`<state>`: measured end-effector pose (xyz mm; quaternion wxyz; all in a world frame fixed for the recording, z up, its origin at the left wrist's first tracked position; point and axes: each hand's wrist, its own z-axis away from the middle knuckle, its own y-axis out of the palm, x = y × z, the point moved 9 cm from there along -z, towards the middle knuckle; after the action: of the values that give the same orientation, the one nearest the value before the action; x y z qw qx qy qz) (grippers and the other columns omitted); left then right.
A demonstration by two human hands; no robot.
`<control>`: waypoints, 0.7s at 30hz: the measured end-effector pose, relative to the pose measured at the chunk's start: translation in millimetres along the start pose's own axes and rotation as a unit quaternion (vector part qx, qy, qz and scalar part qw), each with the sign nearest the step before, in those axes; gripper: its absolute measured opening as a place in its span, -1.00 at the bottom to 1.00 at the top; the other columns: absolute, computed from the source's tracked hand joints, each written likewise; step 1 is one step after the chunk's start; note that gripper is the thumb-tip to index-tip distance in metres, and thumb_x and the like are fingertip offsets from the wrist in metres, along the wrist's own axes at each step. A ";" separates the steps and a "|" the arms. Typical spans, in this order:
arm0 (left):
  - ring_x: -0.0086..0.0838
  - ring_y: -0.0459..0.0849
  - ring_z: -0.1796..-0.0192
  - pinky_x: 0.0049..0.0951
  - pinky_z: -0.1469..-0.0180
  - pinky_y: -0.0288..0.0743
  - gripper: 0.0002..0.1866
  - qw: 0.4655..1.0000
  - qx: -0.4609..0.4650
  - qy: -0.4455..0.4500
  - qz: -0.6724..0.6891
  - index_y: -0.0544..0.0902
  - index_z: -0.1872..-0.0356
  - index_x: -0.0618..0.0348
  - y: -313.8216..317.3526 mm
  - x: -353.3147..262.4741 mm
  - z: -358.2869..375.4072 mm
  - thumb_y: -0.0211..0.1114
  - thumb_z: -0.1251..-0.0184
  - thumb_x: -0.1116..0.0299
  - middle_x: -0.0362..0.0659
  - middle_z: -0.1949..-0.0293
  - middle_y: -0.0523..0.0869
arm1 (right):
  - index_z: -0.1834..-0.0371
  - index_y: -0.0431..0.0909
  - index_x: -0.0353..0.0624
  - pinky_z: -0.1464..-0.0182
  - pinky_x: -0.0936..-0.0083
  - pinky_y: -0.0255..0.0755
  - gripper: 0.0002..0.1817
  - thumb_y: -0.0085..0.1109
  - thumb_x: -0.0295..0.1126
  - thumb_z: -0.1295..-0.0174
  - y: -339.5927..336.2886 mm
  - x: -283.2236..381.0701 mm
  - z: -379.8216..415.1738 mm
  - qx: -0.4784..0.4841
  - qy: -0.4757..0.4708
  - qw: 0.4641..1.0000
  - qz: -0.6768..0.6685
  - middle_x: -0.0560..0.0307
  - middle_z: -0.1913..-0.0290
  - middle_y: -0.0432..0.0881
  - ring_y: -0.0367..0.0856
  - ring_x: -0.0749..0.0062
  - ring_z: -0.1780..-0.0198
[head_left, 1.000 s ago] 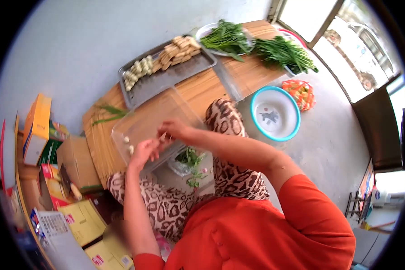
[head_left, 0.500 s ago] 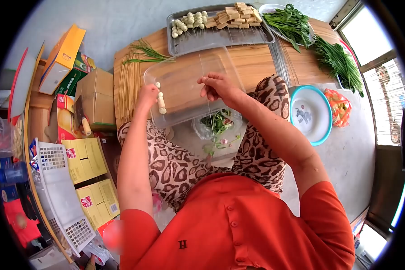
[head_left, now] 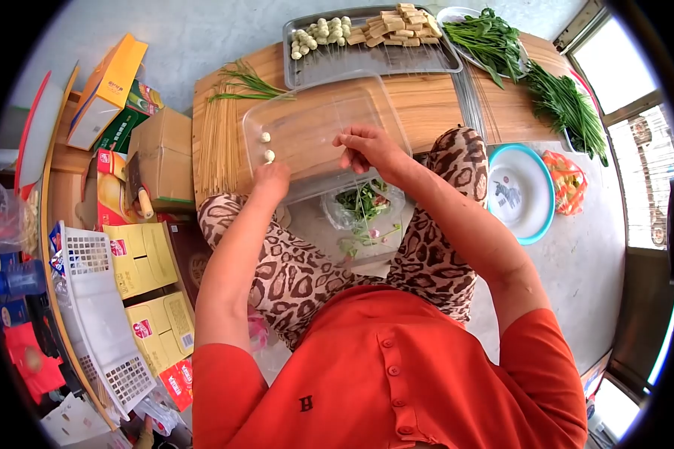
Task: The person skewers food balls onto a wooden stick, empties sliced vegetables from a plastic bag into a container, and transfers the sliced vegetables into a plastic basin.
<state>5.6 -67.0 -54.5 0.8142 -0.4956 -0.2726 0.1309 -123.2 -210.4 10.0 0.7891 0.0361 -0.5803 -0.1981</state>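
Note:
A clear plastic box (head_left: pixel 322 112) spans from the wooden table edge to the lap. Small pale balls (head_left: pixel 265 137) lie at its left side. My left hand (head_left: pixel 272 179) is over the box's near left part, its fingers closed by a ball (head_left: pixel 269 156); what it grips is mostly hidden. My right hand (head_left: pixel 359 146) is above the right part of the box, fingers curled into a pinch; whatever they hold is too thin to make out. Behind the box, a metal tray (head_left: pixel 307 73) bears skewered pale balls (head_left: pixel 322 34) and tan rolled pieces (head_left: pixel 393 26).
Bamboo sticks (head_left: pixel 216 146) and green stalks (head_left: pixel 251 84) lie left on the table (head_left: pixel 419 101). Metal skewers (head_left: pixel 470 105) and leafy greens (head_left: pixel 487 41) are at the right. A blue-rimmed basin (head_left: pixel 518 217), an orange bag (head_left: pixel 564 183) and a bag of greens (head_left: pixel 361 203) stand lower.
My left hand has moved right and toward the body, covering the pale pieces that stood beside it. My right hand has stayed nearly in place, its fingers slightly lower.

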 end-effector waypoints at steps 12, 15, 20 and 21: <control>-0.35 0.69 0.17 -0.40 0.20 0.55 -0.86 0.998 -0.039 0.030 -0.030 0.70 0.37 0.08 -4.0 -13.9 7.0 0.18 -0.09 0.46 -0.12 0.32 0.70 | 0.22 0.49 -0.16 0.65 0.70 0.18 -0.81 -0.10 -0.31 -0.36 7.8 -4.1 7.8 0.024 -0.013 0.999 0.033 0.18 0.59 0.58 0.35 0.64 0.73; -0.36 0.69 0.23 -0.40 0.24 0.55 -0.88 0.995 -0.051 0.034 0.083 0.64 0.34 0.15 -15.4 -6.3 7.9 0.18 -0.09 0.49 -0.09 0.33 0.69 | 0.23 0.49 -0.17 0.65 0.70 0.17 -0.81 -0.09 -0.31 -0.36 8.0 -5.9 7.8 0.027 -0.007 0.999 0.036 0.18 0.59 0.58 0.35 0.64 0.73; -0.43 0.65 0.32 -0.45 0.28 0.54 -0.87 0.745 0.073 -0.008 0.663 0.49 0.28 0.20 -7.9 3.2 -10.7 0.22 -0.17 0.45 -0.10 0.34 0.65 | 0.19 0.50 -0.18 0.65 0.71 0.14 -0.79 -0.09 -0.31 -0.36 11.7 -7.3 9.1 0.031 0.007 0.999 0.040 0.21 0.62 0.54 0.33 0.66 0.72; -0.44 0.63 0.33 -0.46 0.28 0.54 -0.86 0.641 0.050 -0.014 0.766 0.48 0.26 0.17 -20.3 6.8 -9.2 0.22 -0.20 0.41 -0.13 0.34 0.63 | 0.19 0.50 -0.18 0.65 0.71 0.14 -0.79 -0.09 -0.31 -0.36 12.9 -8.3 8.4 0.032 0.009 0.999 0.039 0.21 0.62 0.54 0.33 0.66 0.72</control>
<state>15.2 -80.1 -37.8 0.4426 -0.4839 0.2001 0.7279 -129.6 -194.1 9.0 0.7999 0.0407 -0.5803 -0.1478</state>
